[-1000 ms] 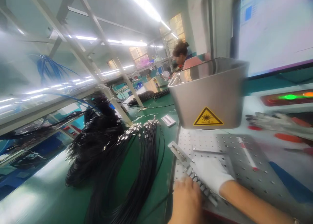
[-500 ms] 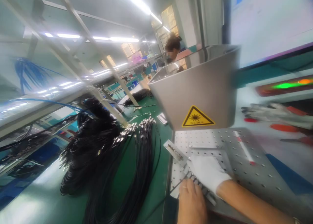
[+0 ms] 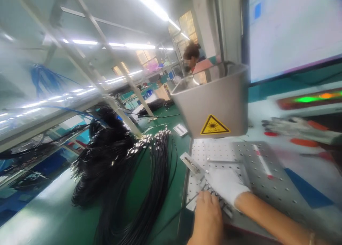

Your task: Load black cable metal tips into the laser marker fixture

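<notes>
My left hand [image 3: 207,214] is bare, its fingers bent and pressed together at the near end of a slotted metal fixture [image 3: 191,163]. A thin black cable [image 3: 173,216] runs from the lower left to these fingers, which seem closed on it; the fingertips are partly hidden. My right hand [image 3: 227,186], in a white glove, is closed over the fixture's middle, its fingertips blurred and covered. Dark and silvery pieces sit in the fixture's slots between both hands. The fixture lies slanted on a perforated metal plate [image 3: 197,149].
Above the plate hangs a grey metal shroud [image 3: 213,106] with a laser warning sign. Bundled black cables [image 3: 157,173] with metal ends cover the green table [image 3: 53,209] at left. A red-and-white marker [image 3: 263,161], gloves [image 3: 294,125] and a monitor [image 3: 294,31] are at right. Someone [image 3: 196,58] sits beyond.
The view has shifted slightly, so the shroud and monitor appear further left. Both hands keep their places at the fixture, with only slight movement of the left fingers.
</notes>
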{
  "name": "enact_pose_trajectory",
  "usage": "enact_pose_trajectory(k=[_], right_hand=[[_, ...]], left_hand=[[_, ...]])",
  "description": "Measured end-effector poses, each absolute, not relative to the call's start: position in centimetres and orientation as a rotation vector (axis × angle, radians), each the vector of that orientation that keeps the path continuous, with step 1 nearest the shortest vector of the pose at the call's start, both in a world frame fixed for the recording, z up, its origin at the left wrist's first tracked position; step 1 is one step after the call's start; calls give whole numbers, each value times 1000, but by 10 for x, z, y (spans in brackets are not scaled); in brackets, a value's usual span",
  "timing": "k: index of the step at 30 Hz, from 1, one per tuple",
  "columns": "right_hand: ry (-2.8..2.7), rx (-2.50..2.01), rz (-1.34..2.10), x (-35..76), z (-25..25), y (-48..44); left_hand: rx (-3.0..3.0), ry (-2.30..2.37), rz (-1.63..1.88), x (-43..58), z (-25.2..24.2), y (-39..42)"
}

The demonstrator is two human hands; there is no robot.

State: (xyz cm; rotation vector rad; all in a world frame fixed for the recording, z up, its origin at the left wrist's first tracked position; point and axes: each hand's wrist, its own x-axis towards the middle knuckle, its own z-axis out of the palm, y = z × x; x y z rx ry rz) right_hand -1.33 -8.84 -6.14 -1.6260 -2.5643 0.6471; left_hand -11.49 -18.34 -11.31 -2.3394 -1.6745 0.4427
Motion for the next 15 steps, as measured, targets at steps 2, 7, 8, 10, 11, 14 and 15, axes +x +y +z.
enact_pose_trajectory(k=[2, 7, 8, 10, 11, 14, 15], right_hand=[[-2595, -1576, 699, -7, -57, -84], [-2533, -1528, 852, 13, -60, -67], [-2509, -1526, 878, 16, -63, -65], [-2468, -1507, 906, 24, -69, -62], [-2451, -1498, 913, 27, -71, -62], [-2413, -1515, 905, 36, -73, -67], [-2408, -1526, 898, 37, -71, -70]], left_hand=[[-2304, -1792, 526, -110, -111, -180], [-2402, -2013, 316, -109, -92, -177], [-2386, -2109, 272, -111, -86, -176], [-2321, -2299, 252, -117, -74, -174], [-2302, -2353, 253, -121, -68, -174], [-2284, -2357, 122, -134, -51, -175], [-2288, -2335, 66, -137, -48, -176]])
